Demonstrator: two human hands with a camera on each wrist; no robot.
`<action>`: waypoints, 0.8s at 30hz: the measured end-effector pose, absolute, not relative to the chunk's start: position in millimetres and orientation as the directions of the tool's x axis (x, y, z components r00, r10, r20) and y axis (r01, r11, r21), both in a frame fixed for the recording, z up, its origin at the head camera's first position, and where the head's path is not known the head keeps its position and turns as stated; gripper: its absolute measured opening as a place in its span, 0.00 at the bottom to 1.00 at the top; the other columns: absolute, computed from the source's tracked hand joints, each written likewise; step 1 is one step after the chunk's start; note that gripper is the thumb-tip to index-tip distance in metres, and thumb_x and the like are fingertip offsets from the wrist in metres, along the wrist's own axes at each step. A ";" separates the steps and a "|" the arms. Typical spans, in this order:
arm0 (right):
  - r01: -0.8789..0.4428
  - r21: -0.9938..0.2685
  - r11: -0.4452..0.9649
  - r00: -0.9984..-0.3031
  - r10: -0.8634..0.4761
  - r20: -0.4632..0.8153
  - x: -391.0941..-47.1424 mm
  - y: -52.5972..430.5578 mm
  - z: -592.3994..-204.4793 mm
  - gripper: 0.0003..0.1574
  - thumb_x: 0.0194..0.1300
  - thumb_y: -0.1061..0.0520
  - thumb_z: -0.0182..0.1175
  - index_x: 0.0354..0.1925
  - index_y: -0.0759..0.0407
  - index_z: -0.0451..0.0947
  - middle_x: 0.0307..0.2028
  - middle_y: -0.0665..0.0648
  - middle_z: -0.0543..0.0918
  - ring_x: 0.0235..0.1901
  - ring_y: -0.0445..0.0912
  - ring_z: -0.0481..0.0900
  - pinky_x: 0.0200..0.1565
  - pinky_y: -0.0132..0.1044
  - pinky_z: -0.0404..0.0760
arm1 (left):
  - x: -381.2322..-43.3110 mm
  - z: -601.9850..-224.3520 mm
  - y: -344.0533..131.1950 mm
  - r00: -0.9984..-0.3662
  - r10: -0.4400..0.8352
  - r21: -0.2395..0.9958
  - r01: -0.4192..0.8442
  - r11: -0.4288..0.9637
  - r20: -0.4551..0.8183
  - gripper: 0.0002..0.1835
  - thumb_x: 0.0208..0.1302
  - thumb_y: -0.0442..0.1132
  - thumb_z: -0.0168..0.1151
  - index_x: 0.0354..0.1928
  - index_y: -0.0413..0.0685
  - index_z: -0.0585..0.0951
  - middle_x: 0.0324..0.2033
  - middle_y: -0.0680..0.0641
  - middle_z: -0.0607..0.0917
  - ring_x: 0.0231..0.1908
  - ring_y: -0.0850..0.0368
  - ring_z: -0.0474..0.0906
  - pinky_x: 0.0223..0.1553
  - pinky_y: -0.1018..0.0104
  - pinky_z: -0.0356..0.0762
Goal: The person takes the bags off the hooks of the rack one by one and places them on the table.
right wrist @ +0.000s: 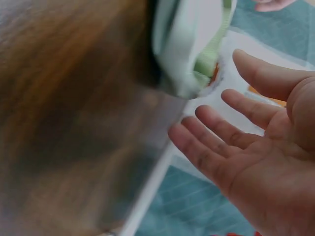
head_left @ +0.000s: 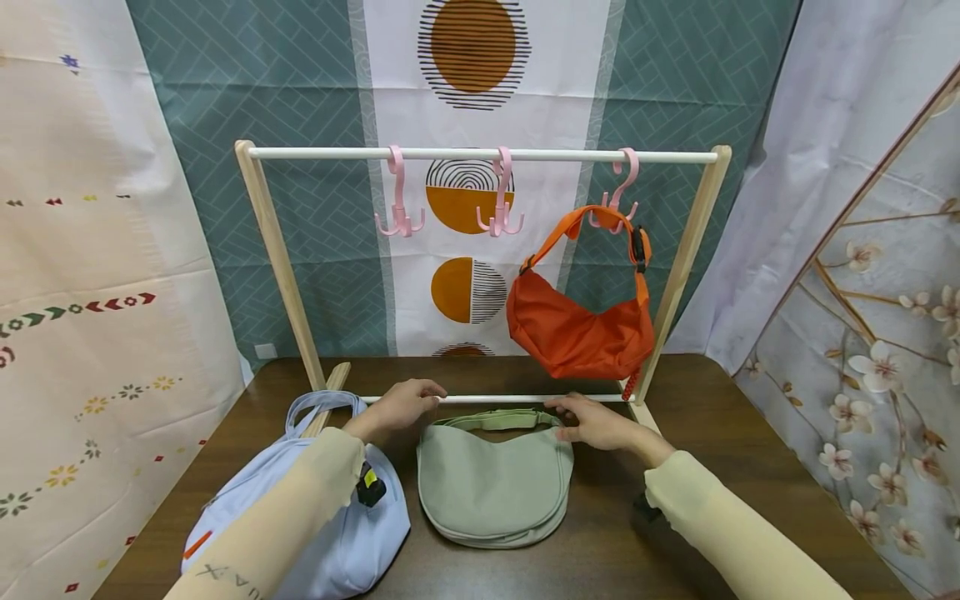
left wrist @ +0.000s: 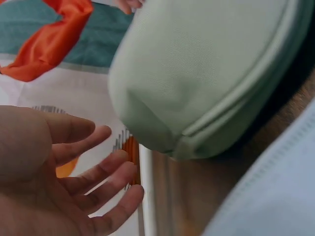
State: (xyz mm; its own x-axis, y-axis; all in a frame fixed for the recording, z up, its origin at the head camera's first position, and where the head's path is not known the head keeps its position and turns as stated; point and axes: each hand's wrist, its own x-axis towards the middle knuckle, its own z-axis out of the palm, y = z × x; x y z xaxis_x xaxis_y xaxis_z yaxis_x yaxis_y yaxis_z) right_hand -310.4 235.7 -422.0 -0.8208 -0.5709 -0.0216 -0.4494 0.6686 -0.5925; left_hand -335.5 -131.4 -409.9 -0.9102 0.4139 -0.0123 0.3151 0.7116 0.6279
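Observation:
A sage-green shoulder bag (head_left: 495, 483) stands on the brown table between my two hands, its strap (head_left: 495, 421) looped along the top. My left hand (head_left: 399, 408) hovers by the bag's upper left corner, fingers spread and holding nothing. In the left wrist view the bag's rounded end (left wrist: 197, 78) lies beyond the fingertips with a gap. On the other side, my right hand (head_left: 600, 423) is at the upper right corner, its thumb overlapping the bag's edge in the head view. The right wrist view shows those fingers (right wrist: 216, 152) loosely extended, with nothing in the palm.
A wooden rack with a white top rail (head_left: 322, 153) stands at the back. Two bare pink hooks (head_left: 399, 200) hang left and centre; an orange bag (head_left: 585, 325) hangs from the right one. A light-blue bag (head_left: 360, 533) lies under my left forearm.

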 end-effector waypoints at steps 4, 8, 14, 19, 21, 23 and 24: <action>-0.472 -0.559 0.682 -0.815 -0.579 -0.019 -303.1 232.7 -408.6 0.35 0.76 0.55 0.62 0.74 0.64 0.67 0.66 0.68 0.72 0.64 0.64 0.73 0.62 0.61 0.72 | -334.8 -400.3 -128.5 -0.909 0.414 0.671 0.340 0.659 0.053 0.15 0.79 0.35 0.53 0.59 0.39 0.83 0.55 0.39 0.85 0.55 0.43 0.80 0.59 0.46 0.78; -0.537 -0.569 0.623 -0.781 -0.623 0.055 -296.4 230.6 -389.9 0.33 0.77 0.53 0.61 0.73 0.63 0.69 0.67 0.66 0.72 0.64 0.64 0.74 0.63 0.62 0.73 | -334.2 -391.4 -124.2 -0.896 0.427 0.714 0.378 0.589 0.122 0.14 0.80 0.35 0.52 0.58 0.42 0.84 0.57 0.39 0.84 0.56 0.42 0.81 0.60 0.45 0.78; -0.594 -0.621 0.511 -0.760 -0.609 0.226 -289.2 234.4 -354.9 0.26 0.77 0.58 0.61 0.69 0.65 0.74 0.64 0.65 0.78 0.61 0.61 0.80 0.60 0.54 0.79 | -331.8 -382.1 -113.3 -0.897 0.391 0.807 0.382 0.450 0.206 0.14 0.81 0.36 0.53 0.58 0.43 0.84 0.56 0.40 0.85 0.54 0.42 0.83 0.59 0.45 0.79; -0.602 -0.650 0.464 -0.774 -0.539 0.333 -283.7 243.3 -326.6 0.22 0.77 0.59 0.60 0.66 0.61 0.78 0.59 0.59 0.83 0.57 0.52 0.83 0.55 0.36 0.81 | -329.2 -375.3 -102.2 -0.890 0.368 0.846 0.402 0.352 0.270 0.14 0.81 0.35 0.53 0.57 0.39 0.83 0.51 0.39 0.85 0.48 0.46 0.83 0.54 0.48 0.82; -0.611 -0.667 0.427 -0.773 -0.503 0.387 -280.1 248.2 -316.4 0.21 0.78 0.60 0.59 0.65 0.60 0.79 0.57 0.56 0.84 0.56 0.48 0.82 0.54 0.33 0.81 | -328.8 -372.3 -97.8 -0.886 0.360 0.846 0.416 0.334 0.293 0.14 0.81 0.35 0.52 0.57 0.40 0.83 0.49 0.41 0.85 0.46 0.49 0.82 0.51 0.53 0.82; -0.626 -0.685 0.373 -0.766 -0.459 0.450 -276.6 253.5 -307.5 0.19 0.78 0.61 0.58 0.64 0.61 0.79 0.55 0.54 0.84 0.54 0.44 0.83 0.53 0.31 0.81 | -328.7 -369.1 -93.8 -0.879 0.352 0.841 0.435 0.322 0.320 0.14 0.81 0.36 0.52 0.57 0.41 0.83 0.48 0.42 0.85 0.45 0.49 0.80 0.49 0.58 0.80; -0.639 -0.690 0.341 -0.757 -0.439 0.484 -275.2 256.1 -304.0 0.19 0.79 0.63 0.57 0.63 0.63 0.79 0.55 0.54 0.84 0.53 0.43 0.84 0.52 0.31 0.82 | -328.7 -367.6 -91.9 -0.876 0.348 0.837 0.446 0.317 0.335 0.14 0.81 0.37 0.52 0.58 0.41 0.83 0.49 0.43 0.85 0.45 0.50 0.79 0.48 0.59 0.79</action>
